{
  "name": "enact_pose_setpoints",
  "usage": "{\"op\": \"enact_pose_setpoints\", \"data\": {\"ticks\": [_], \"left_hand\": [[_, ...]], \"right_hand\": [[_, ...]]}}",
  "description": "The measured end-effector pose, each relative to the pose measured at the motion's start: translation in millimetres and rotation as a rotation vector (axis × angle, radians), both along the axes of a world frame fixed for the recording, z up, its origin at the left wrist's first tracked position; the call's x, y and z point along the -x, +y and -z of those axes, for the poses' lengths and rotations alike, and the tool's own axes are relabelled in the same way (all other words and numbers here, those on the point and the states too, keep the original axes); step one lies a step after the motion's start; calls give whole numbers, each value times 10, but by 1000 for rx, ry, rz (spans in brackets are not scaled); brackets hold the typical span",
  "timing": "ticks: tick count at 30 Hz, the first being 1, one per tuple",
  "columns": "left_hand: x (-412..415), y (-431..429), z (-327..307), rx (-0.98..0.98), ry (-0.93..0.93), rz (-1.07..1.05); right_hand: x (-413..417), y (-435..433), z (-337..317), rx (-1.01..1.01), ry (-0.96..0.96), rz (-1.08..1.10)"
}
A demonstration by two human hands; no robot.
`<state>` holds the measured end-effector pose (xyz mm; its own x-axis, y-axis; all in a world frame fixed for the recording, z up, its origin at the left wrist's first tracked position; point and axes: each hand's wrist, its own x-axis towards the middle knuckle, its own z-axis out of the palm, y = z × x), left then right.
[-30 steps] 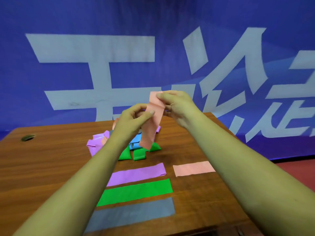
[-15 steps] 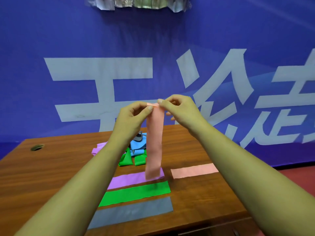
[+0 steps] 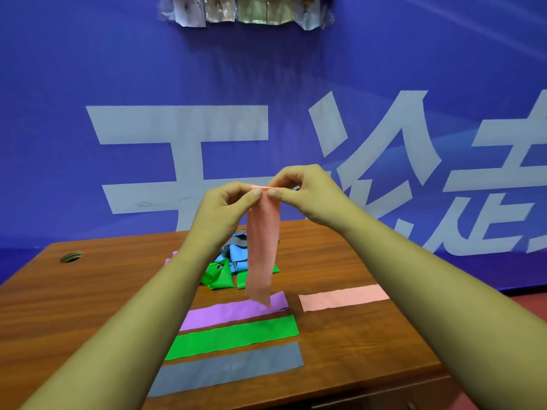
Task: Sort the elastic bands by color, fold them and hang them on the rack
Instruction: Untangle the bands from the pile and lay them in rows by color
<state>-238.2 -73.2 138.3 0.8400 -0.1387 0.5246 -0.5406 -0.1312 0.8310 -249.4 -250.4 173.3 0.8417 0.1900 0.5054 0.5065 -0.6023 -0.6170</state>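
Above the bench [image 3: 88,306]: salmon-pink flat elastic band [image 3: 262,247] hung from both hands.
Fingers: left hand [image 3: 220,207] and right hand [image 3: 307,192] pinched closed on its top edge.
Long axis: vertical, below fingers.

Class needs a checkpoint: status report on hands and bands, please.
Left hand and right hand pinch pink band by top edge, hanging above table. Pink strip lies flat. Nothing in the way.

Five bands [image 3: 262,255], perhaps more piled [image 3: 233,261].

Pink band [image 3: 262,250] hanging vert., others flat
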Motion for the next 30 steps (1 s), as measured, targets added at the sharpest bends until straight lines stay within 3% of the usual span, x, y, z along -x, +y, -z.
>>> {"op": "enact_pose_setpoints", "data": {"ticks": [4,10,14,16,21,26,30], "left_hand": [[-63,15,63,-88,6,-128],[-28,-34,142,40,100,126],[-45,-100,267,58,109,126],[-47,-131,364,84,171,167],[-46,-103,723,-180,344,235],[-104,67,893,-238,472,245],[-125,207,1053,-342,604,247]], "right_hand": [[-5,10,-15,-94,26,16],[-17,1,-60,-237,164,-11],[3,-5,-56,-92,236,-41],[-42,-19,-62,-115,220,-2],[-226,-194,-84,-360,243,114],[-367,-429,198,-368,297,225],[-454,-637,405,-611,298,292]]}}
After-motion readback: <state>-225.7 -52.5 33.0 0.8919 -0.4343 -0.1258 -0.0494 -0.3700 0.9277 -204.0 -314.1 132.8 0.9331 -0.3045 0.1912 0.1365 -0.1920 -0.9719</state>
